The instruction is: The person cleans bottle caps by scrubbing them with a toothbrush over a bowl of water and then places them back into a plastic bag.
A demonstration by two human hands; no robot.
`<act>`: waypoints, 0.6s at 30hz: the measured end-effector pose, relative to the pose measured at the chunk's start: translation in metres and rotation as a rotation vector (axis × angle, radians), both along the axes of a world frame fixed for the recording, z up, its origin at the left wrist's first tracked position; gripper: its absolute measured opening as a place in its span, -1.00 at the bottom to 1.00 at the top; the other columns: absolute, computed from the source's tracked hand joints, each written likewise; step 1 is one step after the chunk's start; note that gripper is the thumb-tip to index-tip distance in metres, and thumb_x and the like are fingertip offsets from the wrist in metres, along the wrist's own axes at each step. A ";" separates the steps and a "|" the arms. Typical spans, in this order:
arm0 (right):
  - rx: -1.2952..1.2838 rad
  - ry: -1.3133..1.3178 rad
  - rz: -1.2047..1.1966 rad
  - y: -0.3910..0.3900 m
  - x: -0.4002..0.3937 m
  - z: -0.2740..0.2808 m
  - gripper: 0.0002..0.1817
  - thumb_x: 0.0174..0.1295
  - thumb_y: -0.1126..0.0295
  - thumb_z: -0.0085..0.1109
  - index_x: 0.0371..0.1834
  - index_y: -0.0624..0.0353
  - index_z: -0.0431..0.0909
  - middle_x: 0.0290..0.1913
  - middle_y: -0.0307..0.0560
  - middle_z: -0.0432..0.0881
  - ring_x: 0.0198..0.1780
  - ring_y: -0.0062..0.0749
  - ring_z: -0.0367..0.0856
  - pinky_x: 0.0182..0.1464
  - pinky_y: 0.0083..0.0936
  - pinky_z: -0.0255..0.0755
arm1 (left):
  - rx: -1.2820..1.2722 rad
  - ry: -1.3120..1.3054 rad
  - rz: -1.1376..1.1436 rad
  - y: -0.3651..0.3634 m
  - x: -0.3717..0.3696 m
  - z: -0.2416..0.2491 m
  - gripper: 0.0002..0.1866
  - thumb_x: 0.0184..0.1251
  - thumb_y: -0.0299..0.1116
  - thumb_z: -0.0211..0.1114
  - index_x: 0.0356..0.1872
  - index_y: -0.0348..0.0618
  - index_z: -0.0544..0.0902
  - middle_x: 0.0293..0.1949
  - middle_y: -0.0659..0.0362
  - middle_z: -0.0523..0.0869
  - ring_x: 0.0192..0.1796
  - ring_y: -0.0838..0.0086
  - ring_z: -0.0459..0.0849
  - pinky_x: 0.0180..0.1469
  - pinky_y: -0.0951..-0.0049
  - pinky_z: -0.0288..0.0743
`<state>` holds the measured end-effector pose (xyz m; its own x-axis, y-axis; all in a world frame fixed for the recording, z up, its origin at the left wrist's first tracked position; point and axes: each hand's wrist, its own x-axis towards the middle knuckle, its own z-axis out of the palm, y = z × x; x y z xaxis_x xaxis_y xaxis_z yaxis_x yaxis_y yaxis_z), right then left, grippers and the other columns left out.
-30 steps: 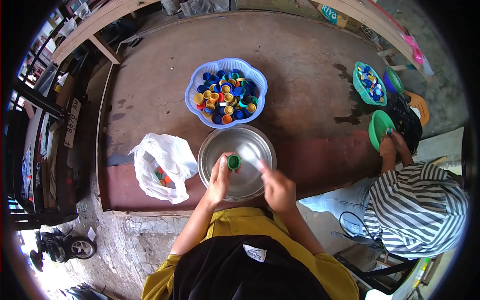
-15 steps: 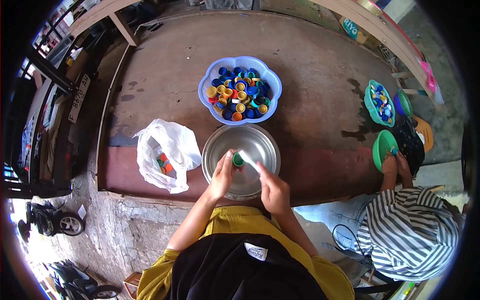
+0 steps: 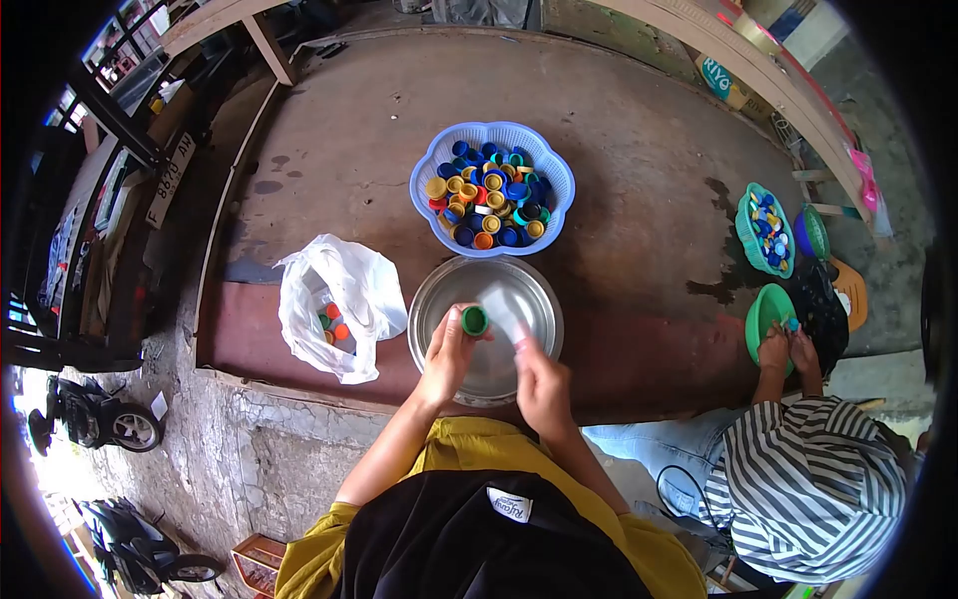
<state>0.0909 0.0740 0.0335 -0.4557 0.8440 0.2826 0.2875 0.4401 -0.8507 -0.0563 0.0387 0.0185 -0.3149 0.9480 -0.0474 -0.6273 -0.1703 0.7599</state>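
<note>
Head camera view, looking down at a person's two bare hands over a steel bowl (image 3: pixel 454 290) that sits at the near edge of a worn brown table (image 3: pixel 619 130). Left hand (image 3: pixel 446 357) pinches a green bottle cap (image 3: pixel 474 320) between thumb and fingertips, holding it above the middle of the bowl. Right hand (image 3: pixel 540 382) is closed around a small pale object (image 3: pixel 504 311), blurred and hard to identify, whose tip is just beside the cap. Just beyond the bowl, toward the middle of the table, stands a blue plastic basket (image 3: pixel 430 165) with a scalloped rim, filled with bottle caps in blue, yellow, orange, red and green. Left of the bowl, near the table's near edge, lies an open white plastic bag (image 3: pixel 349 285) with a few coloured caps inside. At the table's right end, another person in a striped shirt (image 3: pixel 808 479) has both hands at a green bowl (image 3: pixel 760 304); a teal basket (image 3: pixel 750 205) of caps sits beyond it.
</note>
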 end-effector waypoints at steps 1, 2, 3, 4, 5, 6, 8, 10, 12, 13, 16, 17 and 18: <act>-0.193 -0.031 -0.133 0.001 0.002 0.009 -0.52 0.23 0.61 -0.04 0.26 0.16 0.35 -0.33 0.12 0.62 -0.38 -0.14 0.66 -0.31 -0.45 0.49 | 0.002 -0.017 0.005 -0.001 0.001 -0.004 -0.58 0.53 -0.13 -0.24 -0.04 -0.31 0.44 -0.23 0.15 0.50 -0.15 0.47 0.46 0.05 0.38 0.35; -0.037 0.046 -0.119 0.003 0.000 0.013 -0.51 0.25 0.60 -0.07 0.28 0.12 0.33 -0.34 0.12 0.62 -0.38 -0.13 0.66 -0.32 -0.47 0.49 | 0.002 -0.031 0.003 -0.003 0.002 -0.007 -0.57 0.53 -0.12 -0.25 -0.04 -0.31 0.43 -0.23 0.15 0.50 -0.15 0.49 0.46 0.06 0.40 0.35; 0.045 0.010 -0.034 -0.003 0.000 0.009 -0.51 0.25 0.60 -0.08 0.28 0.12 0.33 -0.31 0.11 0.63 -0.36 -0.14 0.65 -0.31 -0.44 0.49 | 0.004 -0.045 0.002 -0.002 0.003 -0.002 -0.56 0.53 -0.11 -0.25 -0.04 -0.30 0.43 -0.24 0.16 0.50 -0.15 0.51 0.45 0.06 0.42 0.36; 0.098 -0.005 0.096 -0.008 -0.001 0.006 -0.51 0.24 0.60 -0.07 0.28 0.14 0.33 -0.30 0.10 0.63 -0.34 -0.13 0.65 -0.29 -0.41 0.49 | -0.043 -0.068 0.014 -0.002 0.005 0.002 -0.57 0.54 -0.11 -0.25 -0.04 -0.31 0.43 -0.24 0.17 0.49 -0.16 0.51 0.45 0.06 0.41 0.35; 0.154 -0.019 0.225 -0.010 -0.001 0.004 -0.51 0.23 0.60 -0.07 0.27 0.16 0.33 -0.28 0.10 0.63 -0.32 -0.13 0.64 -0.28 -0.39 0.49 | -0.088 -0.090 0.025 -0.001 0.006 0.006 -0.57 0.54 -0.11 -0.25 -0.05 -0.31 0.43 -0.25 0.17 0.49 -0.16 0.51 0.45 0.07 0.40 0.35; 0.028 -0.113 0.159 -0.007 0.003 0.005 -0.51 0.21 0.62 -0.06 0.26 0.17 0.35 -0.21 0.11 0.63 -0.28 -0.11 0.64 -0.24 -0.35 0.49 | -0.135 -0.112 0.036 -0.001 0.006 0.008 -0.57 0.54 -0.12 -0.25 -0.05 -0.31 0.43 -0.26 0.17 0.49 -0.16 0.51 0.45 0.07 0.39 0.35; 0.097 -0.008 -0.023 0.004 0.003 0.005 -0.48 0.17 0.64 -0.04 0.26 0.16 0.36 -0.23 0.09 0.63 -0.35 -0.14 0.63 -0.31 -0.39 0.50 | -0.030 -0.088 0.003 -0.002 0.006 0.002 -0.57 0.53 -0.12 -0.25 -0.05 -0.31 0.43 -0.27 0.17 0.48 -0.16 0.50 0.45 0.07 0.38 0.35; 0.176 0.033 -0.036 -0.003 0.002 0.014 -0.47 0.16 0.63 -0.01 0.26 0.15 0.36 -0.31 0.10 0.61 -0.42 -0.16 0.63 -0.37 -0.42 0.49 | 0.034 -0.079 -0.028 -0.001 0.002 0.000 -0.57 0.53 -0.12 -0.24 -0.05 -0.30 0.43 -0.27 0.17 0.48 -0.16 0.49 0.44 0.08 0.37 0.34; 0.216 -0.117 0.140 -0.007 0.006 0.004 -0.48 0.18 0.62 -0.01 0.27 0.13 0.35 -0.38 0.11 0.58 -0.43 -0.17 0.62 -0.38 -0.42 0.48 | -0.045 -0.028 -0.005 0.000 0.001 0.003 -0.57 0.53 -0.12 -0.24 -0.05 -0.31 0.43 -0.25 0.16 0.48 -0.15 0.47 0.46 0.06 0.33 0.35; 0.181 -0.118 0.128 -0.006 0.004 0.006 -0.48 0.18 0.62 0.00 0.27 0.12 0.35 -0.41 0.10 0.57 -0.44 -0.17 0.62 -0.39 -0.41 0.48 | -0.085 -0.003 0.006 0.001 0.002 0.004 -0.57 0.53 -0.12 -0.24 -0.05 -0.31 0.44 -0.24 0.15 0.49 -0.15 0.45 0.46 0.06 0.32 0.35; 0.150 0.069 -0.164 0.002 0.004 0.011 -0.56 0.22 0.58 0.01 0.21 0.24 0.41 -0.51 0.04 0.53 -0.62 -0.46 0.37 -0.49 -0.57 0.31 | 0.039 -0.058 -0.071 0.001 0.002 -0.009 -0.57 0.53 -0.12 -0.25 -0.05 -0.31 0.43 -0.21 0.15 0.50 -0.13 0.49 0.45 0.08 0.36 0.33; 0.155 -0.004 -0.047 -0.007 0.008 0.010 -0.56 0.22 0.59 0.01 0.21 0.24 0.40 -0.42 0.13 0.58 -0.54 -0.39 0.53 -0.43 -0.53 0.38 | 0.043 -0.066 -0.079 0.001 0.002 -0.007 -0.57 0.54 -0.12 -0.26 -0.05 -0.30 0.43 -0.21 0.15 0.50 -0.12 0.50 0.45 0.09 0.38 0.33; 0.146 -0.054 0.049 -0.014 0.007 0.008 -0.56 0.21 0.60 0.00 0.20 0.27 0.40 -0.35 0.18 0.60 -0.45 -0.33 0.60 -0.40 -0.51 0.41 | 0.026 -0.049 -0.083 0.001 0.002 -0.005 -0.57 0.54 -0.12 -0.26 -0.05 -0.30 0.43 -0.20 0.15 0.50 -0.12 0.50 0.45 0.09 0.37 0.33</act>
